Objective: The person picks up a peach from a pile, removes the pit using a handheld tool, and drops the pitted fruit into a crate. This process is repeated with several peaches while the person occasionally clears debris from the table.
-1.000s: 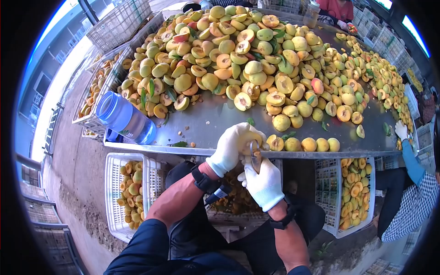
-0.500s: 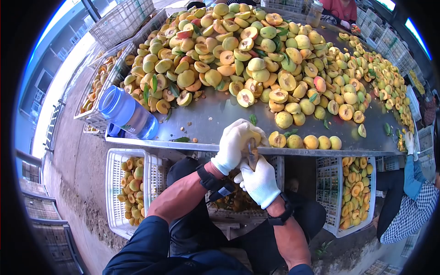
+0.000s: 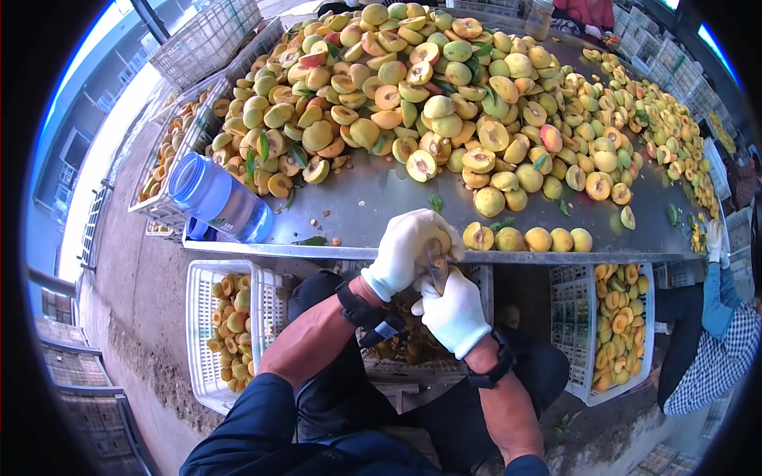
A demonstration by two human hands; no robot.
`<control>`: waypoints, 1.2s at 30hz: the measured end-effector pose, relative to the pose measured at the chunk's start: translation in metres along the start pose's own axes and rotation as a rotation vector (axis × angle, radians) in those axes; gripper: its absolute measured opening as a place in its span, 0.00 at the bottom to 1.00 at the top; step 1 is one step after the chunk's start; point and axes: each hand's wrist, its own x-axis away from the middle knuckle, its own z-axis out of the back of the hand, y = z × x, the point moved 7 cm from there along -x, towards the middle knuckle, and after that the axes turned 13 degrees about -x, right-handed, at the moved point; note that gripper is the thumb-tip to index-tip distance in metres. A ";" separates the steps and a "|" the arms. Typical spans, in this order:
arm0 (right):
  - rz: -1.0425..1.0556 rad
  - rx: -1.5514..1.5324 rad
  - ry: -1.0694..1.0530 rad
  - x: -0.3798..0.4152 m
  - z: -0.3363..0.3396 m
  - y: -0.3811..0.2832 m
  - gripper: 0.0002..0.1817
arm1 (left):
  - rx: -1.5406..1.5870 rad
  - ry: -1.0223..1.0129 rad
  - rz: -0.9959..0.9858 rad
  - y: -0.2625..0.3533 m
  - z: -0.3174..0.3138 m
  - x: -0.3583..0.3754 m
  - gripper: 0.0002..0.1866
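Observation:
My left hand, in a white glove, is wrapped round a peach half just in front of the table edge. Below and to the right, my gloved right hand grips a small metal pitting tool, its tip against the fruit. Fingers partly hide both the tool and the cut face. On the metal table, several peach halves line the front edge right of my hands. Behind them rises a big pile of halved peaches.
A blue water bottle stands tilted in view at the table's left corner. White crates of peach halves flank my legs, a left crate and a right crate. Co-workers show at the right, a blue sleeve, and at the back, a red top.
My left hand has turned slightly, and the peach half shows more of its face toward the tool. My right hand stays close by, still gripping the tool.

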 end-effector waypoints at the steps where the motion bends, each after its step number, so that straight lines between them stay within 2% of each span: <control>1: 0.015 0.075 0.000 0.001 0.000 -0.001 0.09 | 0.004 0.001 0.001 -0.001 0.001 0.001 0.28; 3: 0.032 0.152 0.003 0.001 0.001 0.002 0.10 | 0.394 -0.039 0.462 -0.028 -0.007 0.008 0.23; 4: 0.039 0.172 0.019 0.001 0.002 0.010 0.10 | 0.396 -0.042 0.466 -0.025 -0.006 0.008 0.23; 6: 0.045 0.201 0.035 0.001 0.002 0.014 0.10 | 0.299 -0.055 0.593 -0.026 -0.005 0.011 0.23; 7: 0.005 0.143 0.037 0.002 0.000 0.014 0.11 | 0.305 -0.055 0.592 -0.028 -0.005 0.011 0.23; 9: -0.039 0.089 0.040 0.002 -0.002 0.016 0.11 | -0.159 -0.054 0.288 -0.016 0.001 0.003 0.21; 10: -0.037 0.061 0.038 0.002 -0.003 0.016 0.11 | -0.154 -0.052 0.287 -0.015 0.000 0.004 0.21; 12: -0.030 0.031 0.039 -0.001 -0.003 0.013 0.12 | -0.231 0.101 0.010 0.009 0.005 0.001 0.19; 13: 0.014 0.047 0.018 -0.001 -0.004 0.008 0.11 | -0.232 0.102 0.007 0.009 0.006 0.001 0.19; 15: 0.062 0.061 -0.005 -0.004 -0.005 -0.004 0.11 | -0.033 0.112 0.075 0.004 0.008 0.001 0.16; 16: -0.150 -0.195 -0.010 -0.006 -0.006 0.001 0.10 | -0.033 0.112 0.074 0.005 0.009 -0.001 0.16; 17: -0.359 -0.447 -0.013 -0.004 -0.010 0.007 0.09 | 0.117 0.000 0.144 0.002 0.003 -0.007 0.18; 18: -0.353 -0.438 -0.011 -0.004 -0.006 0.002 0.09 | 0.270 -0.111 0.209 0.002 -0.005 -0.011 0.23; 19: -0.362 -0.562 -0.046 -0.004 -0.005 -0.002 0.08 | 0.332 -0.192 0.256 0.007 -0.007 -0.010 0.30; 21: -0.378 -0.728 -0.118 -0.003 -0.005 -0.008 0.09 | 0.376 -0.245 0.205 0.014 -0.008 -0.012 0.32; 22: -0.374 -0.723 -0.116 -0.001 -0.004 -0.012 0.09 | 0.412 -0.299 0.165 0.021 -0.011 -0.013 0.34; 23: -0.332 -0.695 -0.084 0.001 -0.003 -0.018 0.08 | 0.355 -0.214 0.152 0.023 -0.011 -0.013 0.39; 24: -0.286 -0.669 -0.056 0.002 -0.002 -0.024 0.08 | 0.349 -0.214 0.147 0.024 -0.008 -0.014 0.39; 25: -0.252 -0.395 -0.009 0.001 0.005 -0.023 0.09 | 0.431 -0.187 0.300 0.013 -0.003 -0.013 0.41; 26: -0.076 -0.215 0.098 0.000 0.012 -0.028 0.08 | 0.514 -0.156 0.457 0.004 0.000 -0.009 0.43; 27: 0.002 -0.078 0.103 -0.003 0.016 -0.027 0.08 | 0.509 -0.100 0.545 -0.002 0.005 -0.009 0.46; 28: 0.080 0.058 0.110 -0.004 0.020 -0.028 0.08 | 0.509 -0.094 0.546 -0.002 0.010 -0.010 0.46; 30: 0.085 0.048 0.097 -0.005 0.021 -0.022 0.07 | 0.396 -0.148 0.677 -0.011 0.017 -0.006 0.47; 32: 0.149 0.205 0.090 -0.006 0.019 -0.018 0.09 | 0.388 -0.081 0.683 -0.015 0.021 -0.005 0.46; 34: 0.146 0.205 0.074 -0.007 0.016 -0.020 0.09 | 0.252 -0.166 0.699 -0.032 0.026 -0.004 0.42; 35: 0.146 0.208 0.061 -0.008 0.015 -0.020 0.09 | 0.247 -0.202 0.733 -0.041 0.026 -0.003 0.37; 36: 0.144 0.210 0.059 -0.008 0.015 -0.019 0.09 | 0.249 -0.200 0.733 -0.040 0.024 -0.003 0.37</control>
